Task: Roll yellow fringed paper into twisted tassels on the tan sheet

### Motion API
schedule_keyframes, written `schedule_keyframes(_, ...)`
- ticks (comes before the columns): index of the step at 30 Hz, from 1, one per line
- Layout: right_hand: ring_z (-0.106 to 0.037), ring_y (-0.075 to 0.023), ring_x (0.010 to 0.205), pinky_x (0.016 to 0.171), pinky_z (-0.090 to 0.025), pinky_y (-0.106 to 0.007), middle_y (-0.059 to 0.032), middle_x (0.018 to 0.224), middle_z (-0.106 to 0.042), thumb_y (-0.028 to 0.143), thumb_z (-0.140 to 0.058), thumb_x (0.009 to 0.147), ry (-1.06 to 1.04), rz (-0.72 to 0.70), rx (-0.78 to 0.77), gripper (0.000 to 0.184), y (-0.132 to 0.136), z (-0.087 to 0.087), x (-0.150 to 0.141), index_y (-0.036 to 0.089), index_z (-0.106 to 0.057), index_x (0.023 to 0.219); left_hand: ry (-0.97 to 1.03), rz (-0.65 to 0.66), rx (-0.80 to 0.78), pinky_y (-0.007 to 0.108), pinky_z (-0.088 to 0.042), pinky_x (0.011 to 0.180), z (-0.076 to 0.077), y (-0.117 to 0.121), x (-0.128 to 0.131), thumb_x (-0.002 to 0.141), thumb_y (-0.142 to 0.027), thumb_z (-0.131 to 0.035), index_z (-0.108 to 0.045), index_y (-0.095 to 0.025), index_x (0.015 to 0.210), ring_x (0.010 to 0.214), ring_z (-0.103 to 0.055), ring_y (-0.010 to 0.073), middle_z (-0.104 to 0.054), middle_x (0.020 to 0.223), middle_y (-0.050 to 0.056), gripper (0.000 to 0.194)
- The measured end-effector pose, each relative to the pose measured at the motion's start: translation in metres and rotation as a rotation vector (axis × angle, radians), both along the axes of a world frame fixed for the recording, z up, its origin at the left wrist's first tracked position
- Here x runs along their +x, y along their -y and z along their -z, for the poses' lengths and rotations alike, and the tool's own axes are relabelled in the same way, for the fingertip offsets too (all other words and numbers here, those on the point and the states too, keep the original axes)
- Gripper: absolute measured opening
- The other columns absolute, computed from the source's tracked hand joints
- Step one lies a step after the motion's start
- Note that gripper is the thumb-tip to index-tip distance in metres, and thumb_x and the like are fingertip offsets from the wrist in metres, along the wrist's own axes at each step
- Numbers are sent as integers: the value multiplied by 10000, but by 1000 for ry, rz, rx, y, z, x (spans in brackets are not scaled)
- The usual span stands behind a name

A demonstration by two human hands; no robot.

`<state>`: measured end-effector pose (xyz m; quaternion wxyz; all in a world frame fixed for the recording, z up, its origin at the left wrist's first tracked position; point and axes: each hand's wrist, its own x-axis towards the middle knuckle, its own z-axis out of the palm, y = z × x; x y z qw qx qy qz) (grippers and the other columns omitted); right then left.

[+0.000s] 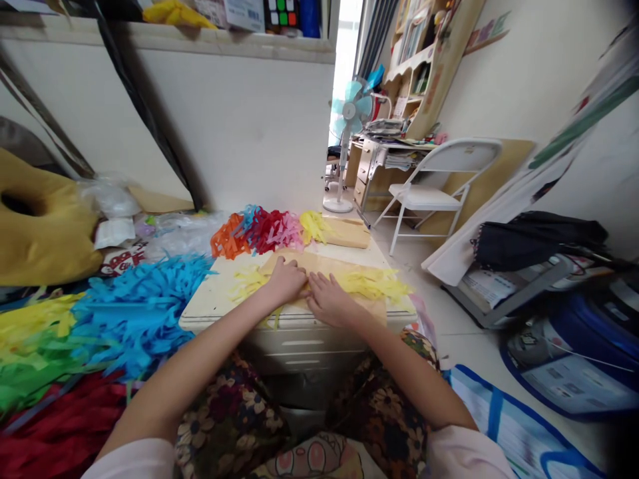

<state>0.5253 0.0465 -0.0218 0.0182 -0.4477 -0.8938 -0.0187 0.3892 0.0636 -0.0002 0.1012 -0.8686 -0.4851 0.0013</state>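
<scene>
A yellow fringed paper strip [377,284] lies across a small cream table [210,303], its cut ends spread to both sides. Its middle is under my two hands, on a sheet of brown paper [339,264]. My left hand [287,281] has bent fingers closed on the middle of the yellow strip; the fingertips are partly hidden. Right beside it, my right hand [329,298] rests with its fingers stretched and lying flat on the strip. The two hands almost touch at the fingertips.
Behind the hands lie orange [232,236], red [272,229] and yellow [313,227] paper tassels and a folded brown paper [349,233]. Blue fringe [144,313] and red fringe [70,419] are piled at left. A white folding chair [434,193] and a fan [349,113] stand farther back.
</scene>
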Motion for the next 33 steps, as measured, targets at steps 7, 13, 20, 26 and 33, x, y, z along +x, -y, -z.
schedule_keyframes(7,-151,-276,1224,1003,-88,-411,-219,1306,-214,644,-261,718,22,60,-36,877,2,12,21,-58,-247,1244,-26,-28,5,416,-279,716,3,0,0,691,-458,-492,-613,-146,745,847,-494,265,-632,842,109,340)
schedule_keyframes(13,-137,-282,1226,999,-23,-433,-222,1307,-211,662,-319,664,74,98,12,919,1,13,44,-41,-236,1251,33,-24,22,441,-285,741,-10,3,12,636,-445,-562,-598,-118,758,844,-499,284,-626,828,127,352)
schedule_keyframes(20,-143,-305,1220,983,-14,-468,-214,1305,-230,628,-411,627,78,68,29,893,2,16,44,17,-257,1260,190,103,47,318,-297,893,22,29,50,820,-396,-276,-383,-97,1172,1091,-409,177,-457,1199,111,474)
schedule_keyframes(26,-141,-297,1222,998,-19,-452,-231,1303,-214,685,-400,597,77,74,27,976,3,16,45,-29,-254,1247,193,-38,87,365,-310,908,58,44,15,816,-379,-312,-391,-22,1177,1144,-357,256,-418,1217,181,514)
schedule_keyframes(33,-249,-320,1180,963,-121,-493,-245,1245,-325,625,-289,730,66,50,8,771,14,8,47,30,-342,1217,215,67,355,325,-369,798,53,58,9,807,-257,-394,-592,-133,871,878,-533,181,-620,921,79,243)
